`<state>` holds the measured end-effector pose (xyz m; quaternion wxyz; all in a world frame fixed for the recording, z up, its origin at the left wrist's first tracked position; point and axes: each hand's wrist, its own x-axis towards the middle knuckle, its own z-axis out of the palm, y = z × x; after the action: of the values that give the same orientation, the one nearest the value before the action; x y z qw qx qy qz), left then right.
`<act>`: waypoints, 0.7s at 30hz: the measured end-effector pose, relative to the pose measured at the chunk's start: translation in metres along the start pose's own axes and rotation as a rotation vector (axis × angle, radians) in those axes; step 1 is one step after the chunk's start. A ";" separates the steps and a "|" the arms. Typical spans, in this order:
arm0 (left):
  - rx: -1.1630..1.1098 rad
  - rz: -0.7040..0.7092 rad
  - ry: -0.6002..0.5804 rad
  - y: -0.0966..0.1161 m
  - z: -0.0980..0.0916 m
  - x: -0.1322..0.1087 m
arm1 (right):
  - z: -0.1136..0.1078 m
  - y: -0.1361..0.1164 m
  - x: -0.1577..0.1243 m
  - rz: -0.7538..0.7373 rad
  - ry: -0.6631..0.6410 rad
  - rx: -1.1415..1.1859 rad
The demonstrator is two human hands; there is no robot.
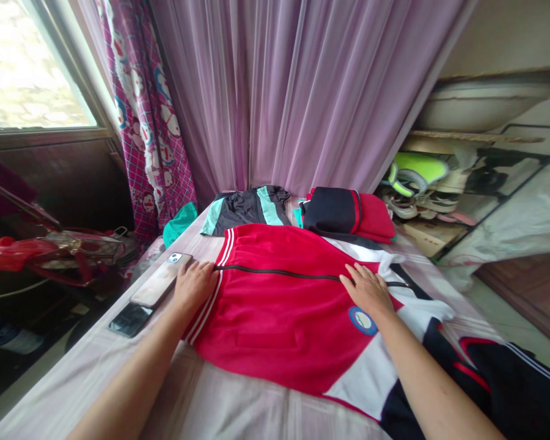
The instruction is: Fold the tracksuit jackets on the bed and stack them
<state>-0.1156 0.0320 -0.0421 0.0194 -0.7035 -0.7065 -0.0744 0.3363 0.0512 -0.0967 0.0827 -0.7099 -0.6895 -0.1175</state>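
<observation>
1. Pale phone (158, 285), back up, twin lenses showing; dark phone (129, 320) at its lower end, touching or overlapping, cannot tell which. Both on pale bedcloth (229, 400).
2. Lilac curtain (275, 104), deep folds, across the back. Magenta cartoon-print curtain (142, 122) hangs to its left.
3. Teal cloth (180, 223), bunched, near the print curtain's foot.
4. Bright window (32, 67), upper left; red plastic bag (9, 253) below.
5. Right side: shelf (476, 136) bearing large pale basin (486, 107); shoes (402, 208) and lime-green item (424, 166) lower down.

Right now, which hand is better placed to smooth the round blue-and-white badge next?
Probably the right hand: it rests on the red fabric jacket near the round badge, while the left hand is at the white-striped hem.
</observation>
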 end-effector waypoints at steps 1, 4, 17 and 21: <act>0.055 -0.037 0.027 -0.010 -0.004 -0.008 | 0.000 0.000 0.000 -0.003 0.006 0.003; 0.143 -0.238 0.050 -0.036 -0.015 -0.024 | 0.001 0.001 -0.001 -0.019 0.038 0.017; 0.048 -0.458 -0.127 -0.076 -0.032 -0.018 | 0.004 0.001 -0.002 -0.012 0.093 0.047; 0.030 -0.418 -0.133 -0.080 -0.030 -0.013 | -0.001 -0.001 -0.002 -0.012 0.066 0.043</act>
<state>-0.1979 0.0154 -0.0205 -0.0326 -0.5447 -0.8378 -0.0196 0.3357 0.0489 -0.0962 0.1201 -0.6996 -0.6930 -0.1264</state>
